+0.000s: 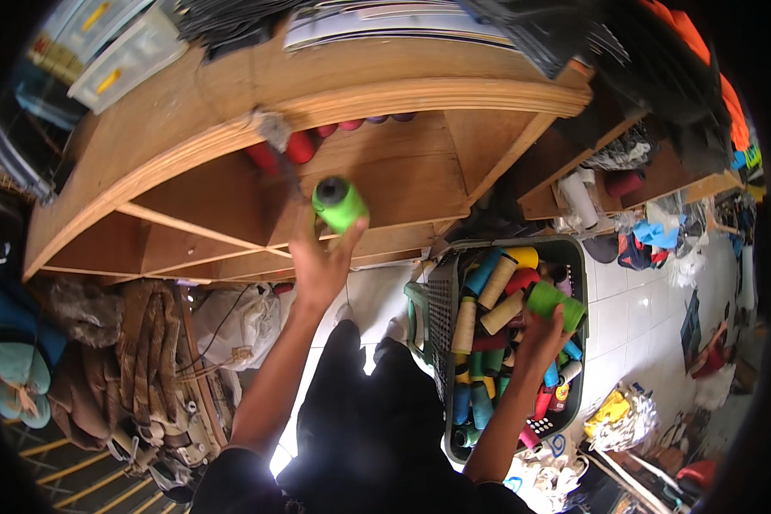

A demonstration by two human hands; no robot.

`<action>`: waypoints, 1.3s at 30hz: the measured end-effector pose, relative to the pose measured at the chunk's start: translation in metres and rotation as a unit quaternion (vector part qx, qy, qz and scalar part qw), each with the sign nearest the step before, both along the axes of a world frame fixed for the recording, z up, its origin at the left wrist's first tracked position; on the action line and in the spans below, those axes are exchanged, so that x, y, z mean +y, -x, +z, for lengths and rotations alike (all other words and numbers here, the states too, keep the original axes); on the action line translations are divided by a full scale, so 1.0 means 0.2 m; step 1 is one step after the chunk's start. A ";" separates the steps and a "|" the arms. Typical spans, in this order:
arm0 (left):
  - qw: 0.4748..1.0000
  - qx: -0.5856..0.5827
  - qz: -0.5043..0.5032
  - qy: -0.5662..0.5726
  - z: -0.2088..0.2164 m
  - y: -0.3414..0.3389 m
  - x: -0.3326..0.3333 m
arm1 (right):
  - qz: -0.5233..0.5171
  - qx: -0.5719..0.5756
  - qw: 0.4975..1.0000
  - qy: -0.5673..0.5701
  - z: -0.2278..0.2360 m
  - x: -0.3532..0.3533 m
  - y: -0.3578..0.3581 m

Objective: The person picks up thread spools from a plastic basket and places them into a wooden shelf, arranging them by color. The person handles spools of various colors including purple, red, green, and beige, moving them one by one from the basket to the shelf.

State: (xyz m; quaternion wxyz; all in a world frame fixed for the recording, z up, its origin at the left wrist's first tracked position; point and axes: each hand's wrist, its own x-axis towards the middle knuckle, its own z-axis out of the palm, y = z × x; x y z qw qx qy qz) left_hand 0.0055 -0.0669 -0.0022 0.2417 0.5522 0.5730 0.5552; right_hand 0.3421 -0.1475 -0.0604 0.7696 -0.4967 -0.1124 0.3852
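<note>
Looks like mid-transfer of spools between the wooden shelf unit [231,92] and the dark crate [439,308]; direction unclear. Next move probably calls for left clearing the shelf edge, right holding firm. Shelf is ahead of the left grip, crate below the right. Left hand [321,261] is clamped on a bright green spool [344,211], sticking out past the fingertips, dark core end shelfward; depth into the shelf can't be told. Right hand [541,341] is wrapped on a second green spool [555,305], lying across the fingers.

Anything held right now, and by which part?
Left hand: bright-green thread spool, by its lower sides. Right hand: darker green spool, by its near side; exact finger placement unclear.
</note>
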 end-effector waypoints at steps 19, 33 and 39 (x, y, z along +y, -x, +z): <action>0.931 0.045 0.332 -0.144 -0.08 -0.07 0.55 | 0.208 -0.137 0.968 0.024 0.09 -0.15 0.41; 0.950 0.118 0.272 -0.094 -0.20 0.05 0.40 | 0.336 -0.337 0.871 -0.122 0.30 0.70 0.87; 0.963 0.089 0.244 -0.077 -0.18 0.06 0.37 | 0.330 -0.428 0.827 -0.155 0.17 1.13 1.11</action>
